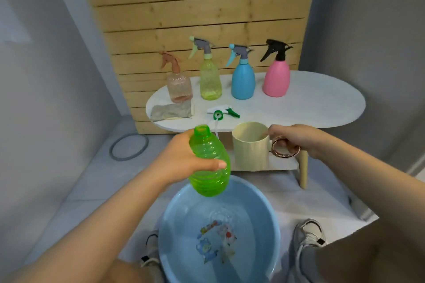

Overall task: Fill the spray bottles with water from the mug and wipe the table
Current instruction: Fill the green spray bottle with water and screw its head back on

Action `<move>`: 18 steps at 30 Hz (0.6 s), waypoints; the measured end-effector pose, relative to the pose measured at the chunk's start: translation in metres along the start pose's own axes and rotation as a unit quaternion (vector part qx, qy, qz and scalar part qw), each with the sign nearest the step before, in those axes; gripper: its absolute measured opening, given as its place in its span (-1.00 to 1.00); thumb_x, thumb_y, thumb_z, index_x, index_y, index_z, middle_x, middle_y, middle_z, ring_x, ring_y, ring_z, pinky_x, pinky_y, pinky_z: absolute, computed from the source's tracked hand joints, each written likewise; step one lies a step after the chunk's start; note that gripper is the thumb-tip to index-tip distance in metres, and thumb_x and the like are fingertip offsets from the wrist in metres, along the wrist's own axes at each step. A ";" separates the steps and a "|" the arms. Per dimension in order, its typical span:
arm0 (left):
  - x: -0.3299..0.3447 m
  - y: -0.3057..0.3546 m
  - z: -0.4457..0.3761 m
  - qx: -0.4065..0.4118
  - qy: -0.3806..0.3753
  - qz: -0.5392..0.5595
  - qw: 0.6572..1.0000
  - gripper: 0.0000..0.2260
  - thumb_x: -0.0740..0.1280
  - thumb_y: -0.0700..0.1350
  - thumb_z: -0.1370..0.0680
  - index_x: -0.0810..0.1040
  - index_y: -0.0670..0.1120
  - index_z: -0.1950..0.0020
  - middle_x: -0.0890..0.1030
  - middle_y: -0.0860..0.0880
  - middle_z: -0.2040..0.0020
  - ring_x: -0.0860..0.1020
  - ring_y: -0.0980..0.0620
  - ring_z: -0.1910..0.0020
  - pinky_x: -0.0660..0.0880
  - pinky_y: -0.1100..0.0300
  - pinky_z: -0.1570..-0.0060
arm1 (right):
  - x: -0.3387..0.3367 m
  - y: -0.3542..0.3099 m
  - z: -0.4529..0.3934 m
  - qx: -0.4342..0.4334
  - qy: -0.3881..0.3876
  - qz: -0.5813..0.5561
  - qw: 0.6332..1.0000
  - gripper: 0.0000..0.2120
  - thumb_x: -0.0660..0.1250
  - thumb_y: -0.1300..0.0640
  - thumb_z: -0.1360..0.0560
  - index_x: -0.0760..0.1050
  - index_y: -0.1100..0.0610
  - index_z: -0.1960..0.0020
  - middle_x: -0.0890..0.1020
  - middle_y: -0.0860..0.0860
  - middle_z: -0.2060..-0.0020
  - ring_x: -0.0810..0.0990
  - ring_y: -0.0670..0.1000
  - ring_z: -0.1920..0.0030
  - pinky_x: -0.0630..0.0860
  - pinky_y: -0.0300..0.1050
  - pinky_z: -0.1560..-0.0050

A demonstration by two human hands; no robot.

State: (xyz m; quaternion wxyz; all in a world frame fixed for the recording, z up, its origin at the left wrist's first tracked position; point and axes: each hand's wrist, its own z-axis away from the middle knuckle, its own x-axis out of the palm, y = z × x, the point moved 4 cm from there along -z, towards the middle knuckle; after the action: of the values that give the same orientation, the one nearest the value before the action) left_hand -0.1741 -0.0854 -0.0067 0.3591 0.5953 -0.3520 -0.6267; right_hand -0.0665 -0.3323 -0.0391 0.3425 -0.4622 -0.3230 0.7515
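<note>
Holding the green bottle (pixel 209 161) in your left hand (pixel 184 158), fingers wrapped round its body, you have its open neck tilted up and slightly left, over the basin (pixel 174 218). Your right hand (pixel 296 140) grips the mug (pixel 250 147) by its handle, just right of the neck, upright; judging by this, the pour goes leftward.

- Four spray bottles (pixel 230 76) stood in a row along the back of the desk (pixel 322 103).
- The right half of the desk lay bare.
- A cloth (pixel 171 111) and a sprayer head (pixel 222 114) occupied the front left.
- A basin (pixel 218 232) blocked the floor below.
</note>
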 end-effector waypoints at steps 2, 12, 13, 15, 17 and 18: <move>-0.004 0.024 -0.011 0.019 -0.005 0.010 1.000 -0.54 0.61 -0.01 -0.15 0.60 -0.04 0.01 0.70 0.02 0.10 0.65 0.09 0.08 0.55 0.19 0.03 | -0.020 -0.010 -0.003 -0.002 0.065 -0.015 0.998 -0.62 0.40 -0.18 -0.31 0.52 0.15 0.24 0.54 0.05 0.33 0.46 0.03 0.30 0.35 -0.12 0.23; 0.003 0.093 -0.114 0.035 0.011 0.023 0.999 -0.60 0.62 -0.16 -0.22 0.60 -0.04 0.01 0.69 0.03 0.09 0.65 0.07 0.08 0.54 0.15 0.00 | -0.076 -0.024 -0.032 -0.021 0.205 -0.080 0.975 -0.56 0.20 -0.07 -0.55 0.52 0.31 0.20 0.52 0.17 0.27 0.43 0.11 0.21 0.31 -0.08 0.21; 0.006 0.093 -0.123 0.035 0.014 0.020 0.999 -0.61 0.62 -0.16 -0.22 0.59 -0.02 0.03 0.69 0.04 0.10 0.65 0.08 0.09 0.55 0.17 0.02 | -0.075 -0.023 -0.036 -0.020 0.210 -0.081 0.974 -0.61 0.18 -0.02 -0.56 0.47 0.26 0.26 0.49 0.15 0.30 0.43 0.11 0.23 0.31 -0.09 0.25; 0.015 0.096 -0.147 0.033 0.022 0.017 0.999 -0.62 0.62 -0.17 -0.23 0.59 -0.02 0.03 0.68 0.05 0.10 0.64 0.09 0.09 0.54 0.22 0.07 | -0.076 -0.020 -0.050 -0.016 0.214 -0.094 0.972 -0.66 0.16 0.02 -0.57 0.43 0.21 0.27 0.47 0.13 0.31 0.42 0.11 0.23 0.32 -0.09 0.24; 0.026 0.092 -0.172 0.027 0.031 0.013 0.999 -0.58 0.61 -0.15 -0.24 0.60 -0.05 -0.04 0.67 0.03 0.08 0.63 0.08 0.06 0.52 0.24 0.11 | -0.076 -0.017 -0.064 -0.008 0.218 -0.093 0.971 -0.64 0.13 0.00 -0.59 0.40 0.19 0.28 0.45 0.09 0.34 0.42 0.11 0.23 0.32 -0.09 0.22; 0.033 0.089 -0.185 0.025 0.035 0.005 0.999 -0.55 0.61 -0.14 -0.23 0.58 -0.06 -0.07 0.67 0.02 0.06 0.63 0.06 0.05 0.52 0.23 0.10 | -0.077 -0.015 -0.072 0.001 0.218 -0.087 0.972 -0.62 0.11 -0.01 -0.60 0.38 0.18 0.29 0.43 0.08 0.36 0.41 0.11 0.23 0.31 -0.09 0.24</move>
State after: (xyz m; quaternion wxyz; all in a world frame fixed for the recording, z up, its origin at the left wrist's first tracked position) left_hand 0.0128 -0.1606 0.0460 0.3594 0.6238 -0.3583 -0.5944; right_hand 0.0290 -0.3747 -0.0166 0.4691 -0.5850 -0.2786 0.6001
